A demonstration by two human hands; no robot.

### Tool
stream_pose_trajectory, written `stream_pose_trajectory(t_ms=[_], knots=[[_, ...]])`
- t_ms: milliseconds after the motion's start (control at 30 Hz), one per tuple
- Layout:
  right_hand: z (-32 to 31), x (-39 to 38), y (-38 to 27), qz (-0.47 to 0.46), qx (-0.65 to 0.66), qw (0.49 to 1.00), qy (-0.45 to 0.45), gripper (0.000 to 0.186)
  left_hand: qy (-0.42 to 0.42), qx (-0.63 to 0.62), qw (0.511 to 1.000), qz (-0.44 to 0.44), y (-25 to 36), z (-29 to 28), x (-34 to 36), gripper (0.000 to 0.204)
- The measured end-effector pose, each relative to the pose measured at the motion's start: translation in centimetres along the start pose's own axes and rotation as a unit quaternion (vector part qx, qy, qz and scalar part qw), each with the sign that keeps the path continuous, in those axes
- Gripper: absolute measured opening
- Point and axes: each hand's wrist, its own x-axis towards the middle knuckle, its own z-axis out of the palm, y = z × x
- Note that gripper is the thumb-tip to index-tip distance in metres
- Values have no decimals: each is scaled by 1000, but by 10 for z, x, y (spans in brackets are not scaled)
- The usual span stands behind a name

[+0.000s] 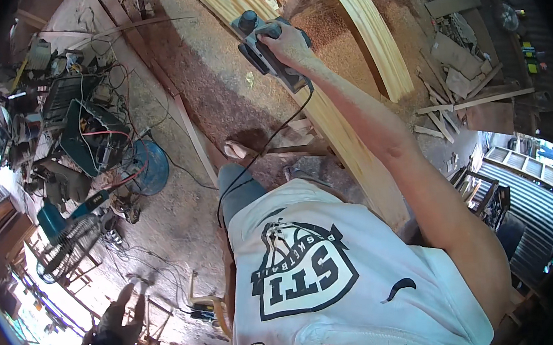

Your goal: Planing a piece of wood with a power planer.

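Note:
My right hand [285, 45] grips a dark handheld power planer [255, 46], resting on a long pale wooden beam [325, 129] that runs diagonally beneath my arm. A black cord hangs from the tool and curves down past my leg. Low at the left, in shadow, my left hand [115, 321] is held out away from the work, fingers stretched apart, with no held object clearly visible. A second curved beam [377, 45] lies to the right of the planer, over wood shavings [319, 17].
Piled tools and scrap [75, 124] with tangled cables, a blue round container [148, 167] and a standing fan [66, 247] line the left side. Offcuts and boards [461, 64] lie at upper right, near a corrugated metal sheet [523, 207]. My leg [238, 186] stands beside the beam.

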Motion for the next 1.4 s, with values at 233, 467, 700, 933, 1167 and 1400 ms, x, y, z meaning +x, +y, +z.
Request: stream_pose_trajectory(t_ms=[233,467,700,933,1167,1400], knots=[[21,51,-19,-43,-11,998,35,46,-28,21,999,-15,49,-79,57,72],[35,90,-45,-11,11,1000,13,47,-47,-61,997,-18,133,-136,67,79],[51,129,-76,-36,11,999,3,46,-47,-48,998,21,148,-138,93,81],[66,189,-93,-4,0,1000,21,48,-83,-38,996,17,211,-174,136,76],[93,262,-132,-5,2,1000,28,55,-96,-4,995,-5,279,-210,217,62],[111,325,-180,10,-8,1000,14,57,-104,3,994,-27,338,-220,284,61]])
